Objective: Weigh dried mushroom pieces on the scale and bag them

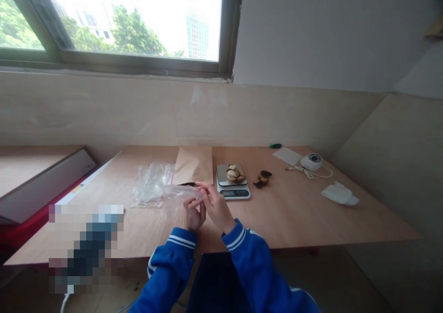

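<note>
Tabletop (311,221): hands (204,207) together, pinching bag (178,194).

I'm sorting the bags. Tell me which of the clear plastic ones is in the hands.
The small clear bag pinched by both the left hand and right hand; the other clear bag lies untouched, flat on the table, farther left.

What cannot be made out near the fingers

Left of the fingers and nearer the table's front edge, a patch (86,248) is blurred into blocks, so whatever lies there cannot be told. The pieces on the scale (233,182), just right of and beyond the fingertips, are too small to be named, as are the dark bits (262,179) further right. The end of a dark thin thing (188,184) just above the fingers is hidden under the clear bag (180,194).
</note>
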### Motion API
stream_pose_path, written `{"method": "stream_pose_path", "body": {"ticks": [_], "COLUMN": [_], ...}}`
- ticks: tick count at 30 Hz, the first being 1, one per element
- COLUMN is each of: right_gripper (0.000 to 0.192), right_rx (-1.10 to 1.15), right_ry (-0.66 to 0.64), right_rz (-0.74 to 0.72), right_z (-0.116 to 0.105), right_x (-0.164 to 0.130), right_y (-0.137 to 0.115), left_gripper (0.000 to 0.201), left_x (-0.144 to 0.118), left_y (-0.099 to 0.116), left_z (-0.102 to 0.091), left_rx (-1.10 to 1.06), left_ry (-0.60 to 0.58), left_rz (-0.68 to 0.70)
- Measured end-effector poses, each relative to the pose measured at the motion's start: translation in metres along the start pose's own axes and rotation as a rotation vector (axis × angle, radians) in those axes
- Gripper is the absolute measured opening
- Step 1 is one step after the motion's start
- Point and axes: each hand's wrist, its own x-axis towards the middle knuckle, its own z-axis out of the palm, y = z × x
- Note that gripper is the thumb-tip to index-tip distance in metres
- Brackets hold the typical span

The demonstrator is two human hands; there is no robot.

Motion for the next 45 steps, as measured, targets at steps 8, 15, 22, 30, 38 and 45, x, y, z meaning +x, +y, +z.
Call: {"method": "stream_pose_path", "body": {"ticks": [8,15,22,30,38,45], "right_gripper": [0.026,0.031,0.029,0.037,0.029,0.029], "right_rx": [0.209,0.472,0.463,0.458,0.383,0.381], "right_ry": [0.076,0.009,0.019,0.074,0.163,0.167], "right_rz": [0.236,0.432,0.460,0.503,0.392,0.421], "right_z": [-0.021,-0.038,-0.044,-0.049,-0.050,-0.052], "right_x": [-0.014,-0.015,-0.021,-0.028,-0.022,-0.025], "right_y": [0.000,0.007,0.010,0.012,0.008,0.012], "left_gripper": [0.044,0.048,0.039,0.037,0.044,0.029], "left_x": [0.009,0.004,-0.008,-0.012,-0.004,-0.002], "left_y": [0.002,-0.001,-0.005,-0.005,0.000,0.000], "left_z": [-0.004,-0.004,-0.004,-0.004,-0.010,-0.009], "left_rx": [-0.056,-0.114,-0.121,-0.119,-0.225,-0.088], "left_ry": [-0.140,-0.359,-0.396,-0.390,-0.511,-0.393], "left_rz": [-0.074,-0.018,0.028,0.065,0.053,0.051]}}
